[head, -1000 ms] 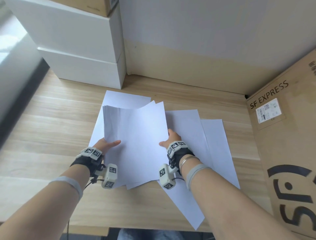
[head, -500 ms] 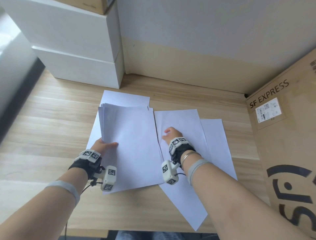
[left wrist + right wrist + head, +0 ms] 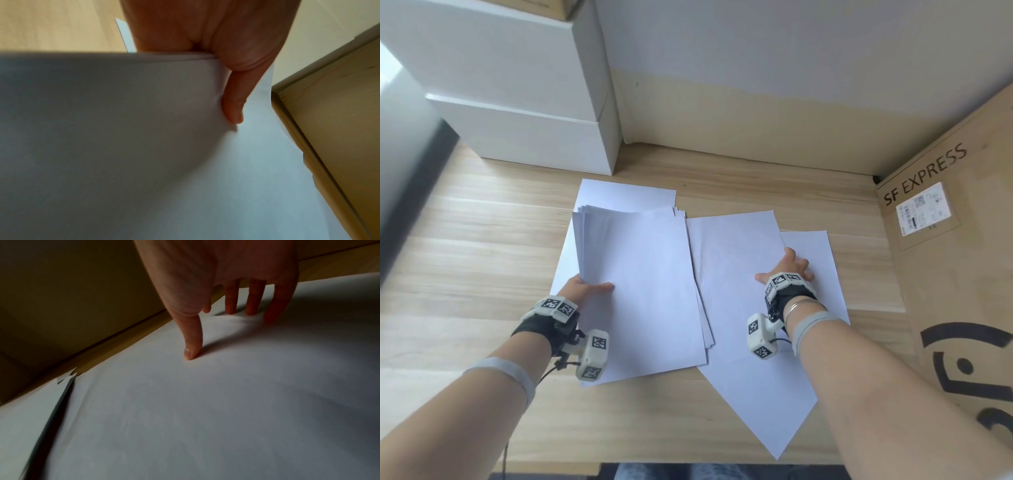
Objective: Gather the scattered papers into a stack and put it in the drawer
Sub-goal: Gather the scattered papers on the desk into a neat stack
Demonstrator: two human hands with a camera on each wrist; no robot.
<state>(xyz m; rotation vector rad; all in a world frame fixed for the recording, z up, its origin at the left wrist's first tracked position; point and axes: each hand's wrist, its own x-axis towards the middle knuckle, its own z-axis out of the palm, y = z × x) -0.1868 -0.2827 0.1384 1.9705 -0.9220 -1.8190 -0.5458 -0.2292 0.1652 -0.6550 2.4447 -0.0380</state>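
Note:
A stack of white papers point(image 3: 643, 284) lies left of centre on the wooden desk, its left edge lifted. My left hand point(image 3: 585, 291) pinches that edge, thumb on top and fingers hidden beneath; the left wrist view shows the thumb point(image 3: 233, 105) on the sheaf point(image 3: 102, 129). One loose sheet point(image 3: 626, 193) peeks out behind the stack. To the right lie a slanted loose sheet point(image 3: 736, 260) and another sheet point(image 3: 822, 253) partly under it. My right hand point(image 3: 789, 269) rests there with spread, straight fingers point(image 3: 252, 305) pressing the paper point(image 3: 205, 402).
A white drawer unit point(image 3: 524, 102) stands at the back left, its drawers closed. A large SF EXPRESS cardboard box point(image 3: 955, 274) walls off the right side. The wooden desk point(image 3: 465, 240) runs to a wall behind and an edge near my knees.
My right hand let go of the stack's right edge and moved right onto the loose sheets. The stack squared up and settled lower, held by my left hand alone.

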